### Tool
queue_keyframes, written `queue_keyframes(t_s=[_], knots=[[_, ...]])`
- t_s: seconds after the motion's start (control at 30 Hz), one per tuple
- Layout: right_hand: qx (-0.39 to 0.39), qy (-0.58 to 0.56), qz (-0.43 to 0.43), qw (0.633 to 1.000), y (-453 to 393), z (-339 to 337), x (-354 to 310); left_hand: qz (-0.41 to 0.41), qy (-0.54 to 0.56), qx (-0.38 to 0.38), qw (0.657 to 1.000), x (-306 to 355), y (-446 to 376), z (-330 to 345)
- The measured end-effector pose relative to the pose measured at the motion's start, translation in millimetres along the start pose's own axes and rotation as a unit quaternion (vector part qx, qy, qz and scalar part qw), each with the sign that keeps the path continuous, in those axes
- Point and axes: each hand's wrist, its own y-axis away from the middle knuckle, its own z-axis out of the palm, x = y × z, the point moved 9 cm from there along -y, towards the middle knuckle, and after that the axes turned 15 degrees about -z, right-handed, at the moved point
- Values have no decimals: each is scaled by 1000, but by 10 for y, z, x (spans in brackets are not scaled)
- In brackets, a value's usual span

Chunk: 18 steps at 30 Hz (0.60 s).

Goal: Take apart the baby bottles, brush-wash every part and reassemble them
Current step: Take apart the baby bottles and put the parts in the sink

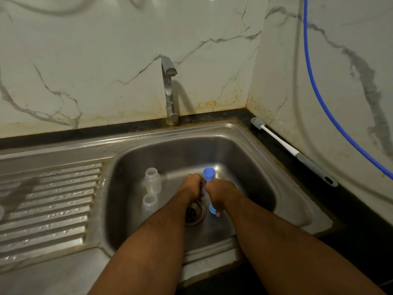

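Held over the drain [194, 211] in the steel sink [276, 167]: a clear bottle [204, 191] with blue cap [209, 174] on top and blue base [212, 208] below, tilted a little, blurred. Left hand [192, 186] curled around the upper part, right hand [220, 193] curled around the lower part, thumb at the blue base; knuckles nearly touching. Both forearms stretched forward and down into the basin. Left of the hands, two clear plastic open bottles [152, 180], round, standing on the smooth sink floor, one just behind the other. Free basin floor right of the hands. Ribbed, wet drainboard [49, 201] on the left. Metal tap [169, 90] behind. On the dark desk [350, 209] at right, along the marble wall [95, 60], a brush [293, 152] with white stem and grey handle. Blue hose [314, 81] hanging on the wall.
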Motion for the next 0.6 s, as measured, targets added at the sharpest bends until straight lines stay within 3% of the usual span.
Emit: queue_keyframes(t_s=[0.13, 0.4, 0.6], knots=[[13, 19, -3, 1000, 1, 20, 7, -24, 55, 0, 998, -106, -26, -4], [-4, -5, 6, 1000, -52, 50, 22, -7, 20, 0, 1000, -103, 39, -47], [91, -45, 6, 995, -30, -180, 67, 35, -9, 16, 999, 89, 151, -247]])
